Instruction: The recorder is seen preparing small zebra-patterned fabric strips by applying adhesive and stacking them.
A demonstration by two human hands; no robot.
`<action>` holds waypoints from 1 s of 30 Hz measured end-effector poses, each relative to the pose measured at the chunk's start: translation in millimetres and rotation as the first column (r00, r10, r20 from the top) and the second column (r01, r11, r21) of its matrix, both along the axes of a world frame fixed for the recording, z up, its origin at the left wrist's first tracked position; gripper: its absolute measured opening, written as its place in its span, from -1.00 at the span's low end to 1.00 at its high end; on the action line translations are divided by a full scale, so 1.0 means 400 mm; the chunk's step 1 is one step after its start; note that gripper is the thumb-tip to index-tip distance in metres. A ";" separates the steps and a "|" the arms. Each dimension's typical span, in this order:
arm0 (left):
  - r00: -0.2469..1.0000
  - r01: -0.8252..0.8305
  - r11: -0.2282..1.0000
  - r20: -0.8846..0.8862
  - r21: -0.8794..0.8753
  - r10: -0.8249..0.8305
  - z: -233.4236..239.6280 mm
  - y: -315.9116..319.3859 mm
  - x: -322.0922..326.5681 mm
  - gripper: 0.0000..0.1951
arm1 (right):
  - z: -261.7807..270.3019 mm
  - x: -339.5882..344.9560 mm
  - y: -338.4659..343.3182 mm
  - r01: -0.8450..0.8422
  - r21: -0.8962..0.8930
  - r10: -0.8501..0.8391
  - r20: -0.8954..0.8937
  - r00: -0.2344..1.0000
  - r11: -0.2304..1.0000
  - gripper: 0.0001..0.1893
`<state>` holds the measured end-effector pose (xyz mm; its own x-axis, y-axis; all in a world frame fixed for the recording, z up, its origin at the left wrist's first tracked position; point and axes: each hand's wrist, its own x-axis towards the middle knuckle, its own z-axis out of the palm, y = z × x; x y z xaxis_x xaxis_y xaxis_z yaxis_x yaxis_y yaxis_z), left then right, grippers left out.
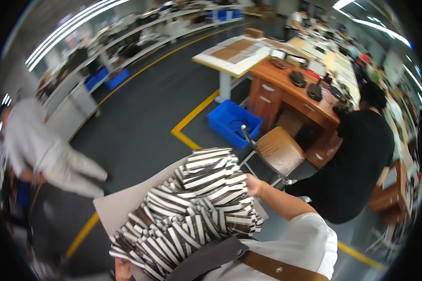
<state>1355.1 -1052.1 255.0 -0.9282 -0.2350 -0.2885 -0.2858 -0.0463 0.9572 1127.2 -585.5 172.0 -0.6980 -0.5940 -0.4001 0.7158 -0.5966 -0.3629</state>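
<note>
A large heap of black and white strips point(197, 196), their material unclear, lies on a thin greyish board point(123, 207) in front of my body. At the heap's right side is my right hand point(254, 184), holding the board's edge, with the fingers mostly hidden behind the strips. Low on the left, my left hand point(122, 268) supports the board at its near left edge; its fingers are hidden underneath. The strips overlap in rough layers, pointing different ways. The heap's near side touches my dark apron point(211, 260).
Ahead stand a blue plastic bin point(234, 123), a chair with a wooden seat point(280, 149), a wooden desk point(295, 80) and a white-topped table point(232, 56). A person in black point(358, 161) is close on the right; another in light clothes point(42, 140) is at left. Shelving point(137, 35) runs along the far left.
</note>
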 end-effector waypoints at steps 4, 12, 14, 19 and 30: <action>0.993 0.119 0.993 -0.010 -0.005 -0.119 -0.054 0.123 -0.069 -0.27 | -0.078 0.037 0.169 -0.126 -0.432 0.066 -0.152 0.986 0.893 -0.61; 0.938 0.347 0.937 -0.005 -0.044 -0.347 -0.075 0.107 -0.448 -0.27 | -0.173 -0.086 0.204 0.065 -0.493 -0.120 -0.080 0.990 0.868 -0.62; 0.921 0.390 0.919 -0.007 -0.051 -0.391 -0.068 0.091 -0.558 -0.27 | -0.171 -0.135 0.191 0.094 -0.494 -0.152 -0.080 0.985 0.864 -0.62; 0.900 0.435 0.900 0.018 -0.038 -0.435 -0.083 0.076 -0.695 -0.27 | -0.138 -0.189 0.163 0.204 -0.463 -0.236 -0.011 0.972 0.863 -0.63; 0.860 0.510 0.859 0.031 -0.051 -0.509 -0.028 0.020 -1.078 -0.27 | -0.083 -0.477 0.109 0.209 -0.419 -0.254 -0.055 0.966 0.884 -0.65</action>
